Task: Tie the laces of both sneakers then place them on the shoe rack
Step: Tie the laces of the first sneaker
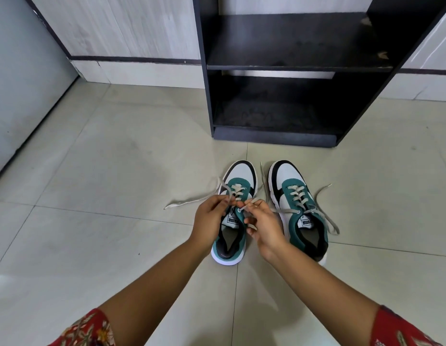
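Note:
Two green, white and black sneakers stand side by side on the floor, toes toward the shoe rack (279, 67). My left hand (210, 221) and my right hand (263, 227) are over the left sneaker (239, 178), each pinching a strand of its grey lace. One lace end (184, 202) trails left across the tiles. The right sneaker (291, 181) sits untouched, its lace (326, 221) loose and spread to both sides. My hands hide the upper eyelets of the left sneaker.
The dark shoe rack stands against the wall just beyond the sneakers, with an upper shelf and a lower shelf (274, 118), both bare. Pale floor tiles (104, 171) spread around. A grey panel (22, 83) runs along the left.

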Available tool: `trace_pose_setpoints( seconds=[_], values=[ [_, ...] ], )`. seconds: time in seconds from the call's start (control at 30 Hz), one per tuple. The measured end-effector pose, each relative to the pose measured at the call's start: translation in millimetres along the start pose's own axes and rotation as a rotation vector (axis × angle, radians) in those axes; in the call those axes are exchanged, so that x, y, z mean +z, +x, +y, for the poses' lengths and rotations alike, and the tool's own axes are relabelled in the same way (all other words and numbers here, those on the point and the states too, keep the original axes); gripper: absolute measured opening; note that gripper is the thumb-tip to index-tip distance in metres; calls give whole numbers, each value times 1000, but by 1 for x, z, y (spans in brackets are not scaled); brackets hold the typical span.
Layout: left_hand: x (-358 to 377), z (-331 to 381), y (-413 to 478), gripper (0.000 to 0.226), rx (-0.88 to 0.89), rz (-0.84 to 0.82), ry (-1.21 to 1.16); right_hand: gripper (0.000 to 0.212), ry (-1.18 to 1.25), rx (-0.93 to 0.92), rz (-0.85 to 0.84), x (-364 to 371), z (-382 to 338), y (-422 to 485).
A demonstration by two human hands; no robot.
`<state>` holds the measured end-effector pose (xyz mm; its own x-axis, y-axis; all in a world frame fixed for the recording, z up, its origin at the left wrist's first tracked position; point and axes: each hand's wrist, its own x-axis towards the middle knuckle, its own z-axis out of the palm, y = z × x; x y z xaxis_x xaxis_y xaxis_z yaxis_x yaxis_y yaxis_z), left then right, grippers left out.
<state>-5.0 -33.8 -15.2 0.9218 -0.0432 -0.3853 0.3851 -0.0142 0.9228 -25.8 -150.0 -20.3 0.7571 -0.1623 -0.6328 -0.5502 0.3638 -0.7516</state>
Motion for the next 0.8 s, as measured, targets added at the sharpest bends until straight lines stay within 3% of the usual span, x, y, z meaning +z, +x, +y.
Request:
trace_pose_setpoints(
  seconds=[0.37,0.47,0.7,0.8],
  values=[
    [-3,-3,5,24,-176,147,-162,27,168,100,-34,-9,6,13],
    [-9,-2,6,17,-90,48,-20,28,-104,36,-76,-11,-4,13],
    [-18,16,2,29,333,-334,262,27,-941,-502,-189,-1,-35,3],
    [-23,20,9,21,489,-367,489,30,-1041,-607,-219,0,-43,-8]
  ],
)
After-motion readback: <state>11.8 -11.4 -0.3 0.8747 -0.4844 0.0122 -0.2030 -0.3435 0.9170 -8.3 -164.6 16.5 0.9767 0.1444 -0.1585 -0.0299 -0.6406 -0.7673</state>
